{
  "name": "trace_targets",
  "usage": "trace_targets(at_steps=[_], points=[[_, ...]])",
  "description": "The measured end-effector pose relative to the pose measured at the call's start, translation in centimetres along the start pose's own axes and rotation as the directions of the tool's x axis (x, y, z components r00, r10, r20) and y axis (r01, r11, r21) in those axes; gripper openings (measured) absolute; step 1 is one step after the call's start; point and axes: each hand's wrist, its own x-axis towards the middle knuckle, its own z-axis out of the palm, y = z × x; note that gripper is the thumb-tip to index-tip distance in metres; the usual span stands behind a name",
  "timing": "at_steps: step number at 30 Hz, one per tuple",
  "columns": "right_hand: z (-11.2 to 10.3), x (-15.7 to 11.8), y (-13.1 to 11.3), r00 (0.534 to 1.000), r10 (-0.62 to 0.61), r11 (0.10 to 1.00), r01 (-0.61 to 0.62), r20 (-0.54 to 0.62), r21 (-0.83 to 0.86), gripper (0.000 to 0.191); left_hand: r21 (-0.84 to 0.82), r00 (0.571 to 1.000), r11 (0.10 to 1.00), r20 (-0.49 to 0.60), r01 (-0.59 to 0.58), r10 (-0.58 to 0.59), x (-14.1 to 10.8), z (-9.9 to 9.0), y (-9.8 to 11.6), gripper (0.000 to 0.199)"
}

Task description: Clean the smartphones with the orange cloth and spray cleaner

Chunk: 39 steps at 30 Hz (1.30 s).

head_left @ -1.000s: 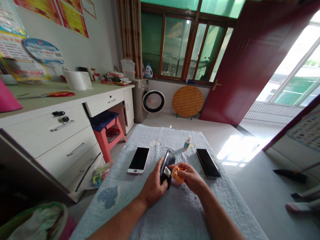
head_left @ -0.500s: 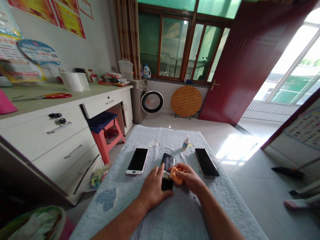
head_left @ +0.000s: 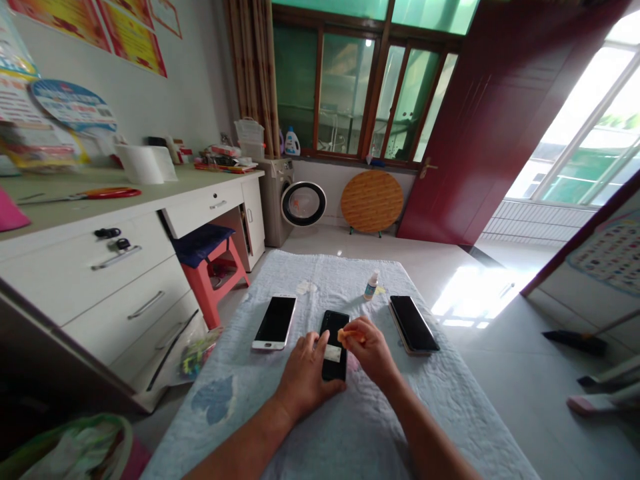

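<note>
Here's the head view, and the action sits just below the middle of the frame: a black smartphone [head_left: 333,366] lies back up, white label showing, on a surface draped in pale blue cloth [head_left: 380,433]. The left hand [head_left: 306,373] is on it, fingers spread at the left edge by the label, thumb down at the bottom end, bracing rather than wrapped around it. Over on the right side, the right hand [head_left: 369,350] has a bunched orange cloth [head_left: 346,335] pinched tight in its fingertips, right at the phone's right edge; whether it touches, I can't tell. The two hands are apart, phone between them. Left of centre, a white-framed smartphone [head_left: 275,321] lies screen up; right of centre, another dark-screened smartphone [head_left: 414,324], also face up. Between that one and the black one, farther up the frame, a small spray bottle [head_left: 371,287] stands upright. Upper centre, a washing machine [head_left: 274,200] has its round door [head_left: 303,204] swung open, beside a round wood-grain tabletop [head_left: 371,201] leaning at the wall.
</note>
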Motion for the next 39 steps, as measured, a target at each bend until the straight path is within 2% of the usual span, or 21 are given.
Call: trace_targets(at_steps=[2, 4, 7, 9, 13, 17, 23, 27, 30, 35, 39], points=[[0.6, -0.3, -0.4, 0.995, -0.1, 0.978, 0.103, 0.028, -0.182, 0.008, -0.04, 1.0, 0.999, -0.022, -0.019, 0.018, 0.0, 0.1, -0.1, 0.09], [1.0, -0.7, -0.6, 0.984, -0.131, 0.94, 0.162, 0.119, -0.302, 0.014, -0.078, 0.999, 0.996, -0.043, -0.033, 0.03, 0.1, 0.1, -0.2, 0.086], [1.2, -1.1, -0.6, 0.962, -0.137, 0.891, 0.224, 0.236, -0.396, 0.018, -0.101, 0.998, 0.994, -0.044, -0.042, 0.037, 0.2, 0.1, -0.3, 0.074], [1.2, -1.2, -0.5, 0.954, -0.139, 0.871, 0.246, 0.267, -0.425, 0.019, -0.098, 0.999, 0.994, -0.031, -0.04, 0.037, 0.2, 0.1, -0.4, 0.065], [1.1, -0.8, 0.1, 0.958, -0.137, 0.848, 0.244, 0.251, -0.47, 0.018, -0.082, 0.998, 0.995, -0.025, -0.052, 0.05, 0.2, 0.1, -0.3, 0.063], [0.7, 0.7, 1.1, 0.969, -0.133, 0.822, 0.224, 0.207, -0.523, 0.019, -0.04, 0.998, 0.997, 0.002, -0.067, 0.067, 0.2, -0.3, 0.0, 0.066], [0.0, 4.7, 2.3, 0.986, -0.042, 0.754, 0.137, 0.16, -0.642, 0.017, -0.011, 0.997, 0.997, -0.007, -0.071, 0.071, 0.2, -0.4, 0.0, 0.065], [0.4, 6.5, 2.3, 0.989, 0.048, 0.684, 0.07, 0.141, -0.726, 0.02, 0.002, 0.997, 0.997, -0.014, -0.081, 0.081, 0.2, -0.4, 0.1, 0.066], [1.4, 7.3, 2.1, 0.983, 0.071, 0.64, 0.084, 0.168, -0.764, 0.022, 0.012, 0.996, 0.996, 0.001, -0.085, 0.085, 0.2, -0.5, 0.3, 0.068], [3.2, 8.5, 1.7, 0.963, 0.071, 0.634, 0.156, 0.258, -0.758, 0.024, 0.017, 0.995, 0.994, 0.0, -0.104, 0.104, 0.1, -0.3, 0.0, 0.066], [3.8, 9.5, 1.4, 0.938, 0.085, 0.619, 0.214, 0.335, -0.756, 0.027, 0.036, 0.994, 0.993, -0.013, -0.111, 0.112, 0.0, 0.0, -0.2, 0.069]])
